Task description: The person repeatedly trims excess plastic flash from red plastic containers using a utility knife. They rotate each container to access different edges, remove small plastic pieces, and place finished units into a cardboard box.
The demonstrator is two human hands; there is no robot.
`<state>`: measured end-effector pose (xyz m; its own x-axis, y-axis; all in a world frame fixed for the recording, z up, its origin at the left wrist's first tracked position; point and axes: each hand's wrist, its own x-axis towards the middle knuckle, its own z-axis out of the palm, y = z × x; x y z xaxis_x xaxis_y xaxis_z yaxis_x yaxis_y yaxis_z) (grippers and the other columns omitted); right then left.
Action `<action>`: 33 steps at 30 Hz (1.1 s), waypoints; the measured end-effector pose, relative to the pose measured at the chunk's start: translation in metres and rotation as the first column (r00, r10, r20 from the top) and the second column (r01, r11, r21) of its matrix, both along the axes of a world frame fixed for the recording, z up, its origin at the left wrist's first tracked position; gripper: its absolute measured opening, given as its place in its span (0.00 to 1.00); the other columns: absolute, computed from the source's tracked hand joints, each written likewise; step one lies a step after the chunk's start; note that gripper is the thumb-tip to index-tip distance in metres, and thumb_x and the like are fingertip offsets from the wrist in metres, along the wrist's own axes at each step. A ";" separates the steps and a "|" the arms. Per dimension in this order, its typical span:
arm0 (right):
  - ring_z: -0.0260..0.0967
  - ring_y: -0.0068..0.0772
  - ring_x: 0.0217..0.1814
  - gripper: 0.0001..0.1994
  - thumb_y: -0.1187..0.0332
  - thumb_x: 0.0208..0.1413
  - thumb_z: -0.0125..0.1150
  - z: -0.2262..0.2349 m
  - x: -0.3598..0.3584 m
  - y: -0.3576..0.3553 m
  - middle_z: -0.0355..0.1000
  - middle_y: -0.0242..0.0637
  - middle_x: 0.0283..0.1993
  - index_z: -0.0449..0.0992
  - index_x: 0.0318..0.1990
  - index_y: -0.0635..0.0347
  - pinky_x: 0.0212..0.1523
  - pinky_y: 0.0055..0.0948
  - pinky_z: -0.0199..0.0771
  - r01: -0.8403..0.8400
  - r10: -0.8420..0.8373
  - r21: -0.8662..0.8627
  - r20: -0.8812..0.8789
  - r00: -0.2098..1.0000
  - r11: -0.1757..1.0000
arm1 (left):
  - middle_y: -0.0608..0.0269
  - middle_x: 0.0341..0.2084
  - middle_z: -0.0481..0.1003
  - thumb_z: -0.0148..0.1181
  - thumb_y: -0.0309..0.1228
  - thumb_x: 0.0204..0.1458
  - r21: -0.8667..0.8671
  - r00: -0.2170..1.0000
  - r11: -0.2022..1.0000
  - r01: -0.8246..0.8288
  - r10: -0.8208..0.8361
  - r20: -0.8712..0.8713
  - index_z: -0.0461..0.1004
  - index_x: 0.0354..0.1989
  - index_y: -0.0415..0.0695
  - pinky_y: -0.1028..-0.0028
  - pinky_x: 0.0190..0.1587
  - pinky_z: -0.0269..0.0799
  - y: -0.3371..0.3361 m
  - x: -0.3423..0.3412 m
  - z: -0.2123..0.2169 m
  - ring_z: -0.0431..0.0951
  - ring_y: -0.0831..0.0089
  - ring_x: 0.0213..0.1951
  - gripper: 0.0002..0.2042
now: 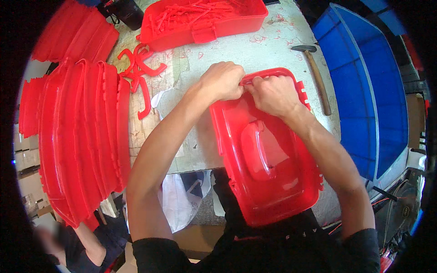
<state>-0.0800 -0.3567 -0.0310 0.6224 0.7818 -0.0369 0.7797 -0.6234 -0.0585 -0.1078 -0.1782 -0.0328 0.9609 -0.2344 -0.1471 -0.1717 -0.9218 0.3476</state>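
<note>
A red plastic toolbox lid (284, 193) lies in front of me, its hollow side up and its near end tilted over the table edge toward my body. A long raised shape (259, 150) stands in its middle. At the far left corner of the lid, my left hand (223, 80) is closed on the rim. Just right of it, my right hand (275, 94) is also closed, with its fingers curled at the far rim. The two hands almost touch, and their fingertips are hidden, so any small part between them cannot be made out.
Stacked red lids (82, 136) stand at the left, beside loose red handles (141, 68). A red box (205, 36) full of small red pieces stands at the back. To the right lie a hammer (317, 77) and a blue crate (359, 100). Another person (91, 245) is at lower left.
</note>
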 end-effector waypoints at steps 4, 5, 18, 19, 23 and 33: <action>0.82 0.34 0.33 0.08 0.66 0.56 0.59 0.026 -0.003 0.015 0.82 0.35 0.30 0.83 0.28 0.50 0.31 0.35 0.79 -0.245 0.313 -0.304 0.200 0.928 0.921 | 0.40 0.27 0.79 0.61 0.29 0.39 -0.006 1.000 1.000 0.009 -0.009 -0.009 0.81 0.25 0.39 0.53 0.38 0.77 0.003 0.000 -0.005 0.80 0.44 0.34 0.07; 0.82 0.31 0.35 0.07 0.67 0.54 0.62 0.030 -0.005 0.019 0.82 0.30 0.31 0.84 0.27 0.46 0.33 0.32 0.80 -0.300 0.409 -0.385 0.241 0.880 0.873 | 0.41 0.27 0.79 0.62 0.29 0.39 -0.003 1.000 1.000 0.013 -0.013 -0.001 0.81 0.25 0.39 0.54 0.38 0.77 0.003 0.000 -0.007 0.80 0.45 0.34 0.08; 0.80 0.46 0.27 0.15 0.60 0.62 0.55 -0.017 -0.008 0.004 0.79 0.48 0.25 0.82 0.28 0.58 0.29 0.43 0.80 0.150 -0.143 0.094 -0.079 0.987 0.984 | 0.38 0.25 0.77 0.64 0.34 0.41 0.021 0.997 0.997 0.080 -0.081 0.017 0.80 0.25 0.37 0.52 0.37 0.75 0.006 0.006 -0.009 0.80 0.43 0.33 0.10; 0.80 0.46 0.27 0.15 0.60 0.61 0.55 -0.019 -0.006 0.006 0.79 0.48 0.25 0.82 0.28 0.58 0.29 0.43 0.80 0.133 -0.129 0.082 -0.056 0.990 0.988 | 0.39 0.25 0.77 0.64 0.34 0.41 0.032 0.996 0.997 0.075 -0.076 0.052 0.80 0.25 0.38 0.52 0.37 0.75 0.007 0.006 -0.009 0.80 0.43 0.33 0.10; 0.82 0.40 0.30 0.12 0.63 0.60 0.58 -0.003 -0.004 0.006 0.81 0.44 0.28 0.83 0.29 0.56 0.28 0.39 0.80 -0.071 0.082 -0.078 0.141 0.987 0.994 | 0.40 0.29 0.79 0.62 0.35 0.42 -0.018 0.999 0.999 0.036 -0.035 0.035 0.81 0.29 0.40 0.52 0.39 0.76 0.005 -0.003 -0.012 0.80 0.43 0.35 0.11; 0.80 0.44 0.39 0.12 0.58 0.61 0.60 0.084 0.135 0.085 0.80 0.47 0.36 0.83 0.42 0.53 0.38 0.42 0.80 -0.194 0.175 0.063 0.232 0.957 0.979 | 0.41 0.36 0.79 0.57 0.58 0.53 -0.324 0.988 0.945 -0.047 -0.004 -0.155 0.79 0.44 0.42 0.52 0.47 0.73 0.019 -0.009 -0.002 0.79 0.43 0.43 0.29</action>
